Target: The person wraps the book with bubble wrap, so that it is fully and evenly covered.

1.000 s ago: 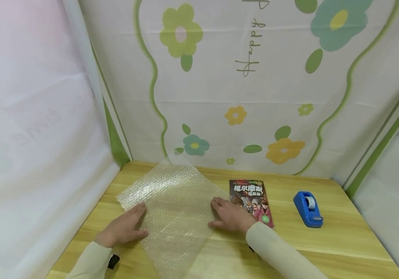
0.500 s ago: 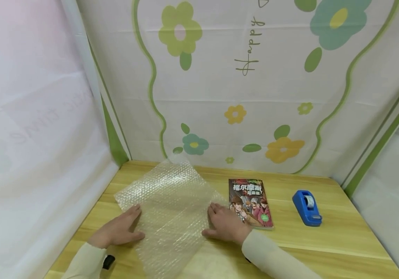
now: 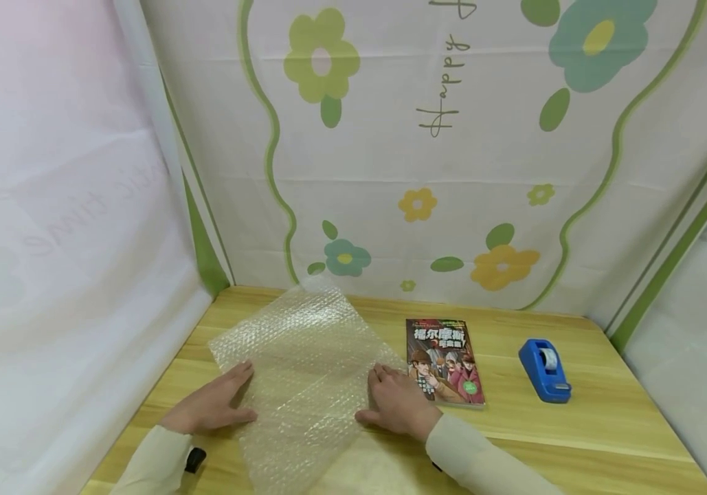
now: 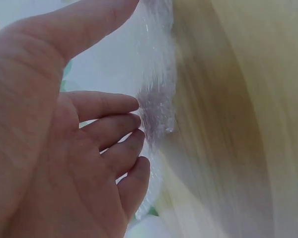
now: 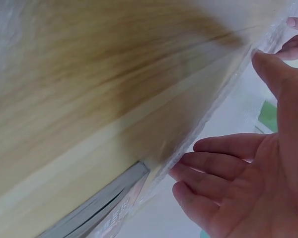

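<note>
Two bare hands rest at either side of a clear bubble wrap sheet that lies on the wood-grain table, turned so one corner points toward the back cloth and its near end runs out of the head view. The left hand touches the sheet's left edge with its fingertips; its four fingers are close together and slightly bent, and the thumb stands apart, pinching nothing. The right hand touches the opposite edge in much the same way, fingers lightly bent and side by side, thumb spread away from them.

Just beyond the right hand lies a comic-style book, cover up, with large white Chinese characters across its upper part; the sheet's right corner reaches its left side, though whether the two touch I cannot tell. Further right, well apart from the sheet, a blue tape dispenser holds a roll of tape. Both forearms wear pale sleeves. The back cloth is printed with green, teal and orange flowers and the sideways word "Happy".
</note>
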Available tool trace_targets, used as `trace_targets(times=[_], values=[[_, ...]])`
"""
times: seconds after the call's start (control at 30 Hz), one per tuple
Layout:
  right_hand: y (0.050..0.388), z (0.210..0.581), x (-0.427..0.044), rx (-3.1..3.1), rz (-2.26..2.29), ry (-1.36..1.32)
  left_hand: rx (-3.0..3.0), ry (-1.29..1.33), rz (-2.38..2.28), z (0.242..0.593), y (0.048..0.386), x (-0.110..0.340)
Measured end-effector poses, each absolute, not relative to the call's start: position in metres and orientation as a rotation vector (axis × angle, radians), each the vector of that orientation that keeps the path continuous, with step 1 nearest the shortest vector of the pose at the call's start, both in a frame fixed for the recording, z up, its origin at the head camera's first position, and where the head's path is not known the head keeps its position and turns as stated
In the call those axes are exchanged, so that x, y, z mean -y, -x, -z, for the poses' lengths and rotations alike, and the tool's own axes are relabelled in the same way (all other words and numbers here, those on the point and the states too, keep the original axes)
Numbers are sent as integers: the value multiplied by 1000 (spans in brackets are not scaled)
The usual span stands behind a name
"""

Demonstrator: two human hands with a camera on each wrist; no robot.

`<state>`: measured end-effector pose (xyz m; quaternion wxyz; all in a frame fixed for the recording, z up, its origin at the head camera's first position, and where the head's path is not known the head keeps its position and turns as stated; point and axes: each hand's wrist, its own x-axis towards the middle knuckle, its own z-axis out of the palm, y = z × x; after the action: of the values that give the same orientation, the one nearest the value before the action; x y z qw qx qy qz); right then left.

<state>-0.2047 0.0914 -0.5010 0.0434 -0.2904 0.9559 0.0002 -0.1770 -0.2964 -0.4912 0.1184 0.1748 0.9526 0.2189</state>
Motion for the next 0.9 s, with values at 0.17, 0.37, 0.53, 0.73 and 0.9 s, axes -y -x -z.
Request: trace_targets(times=[0.17,0.37,0.53,0.73,0.9], values=[[205,501,-87,-2937,-36,903,-2808,-542,-622,492,182,302],[204,503,-78,-2975,-95,909,-2831,-541,-598,493,184,309],[203,504,-73,-2991,-115,931,-2845,-527,-567,491,182,312],[202,503,-74,-2991,-92,930,-2847,-529,-580,488,180,311],[202,503,-76,-2995,-85,928,-2809,-506,-601,490,179,312]])
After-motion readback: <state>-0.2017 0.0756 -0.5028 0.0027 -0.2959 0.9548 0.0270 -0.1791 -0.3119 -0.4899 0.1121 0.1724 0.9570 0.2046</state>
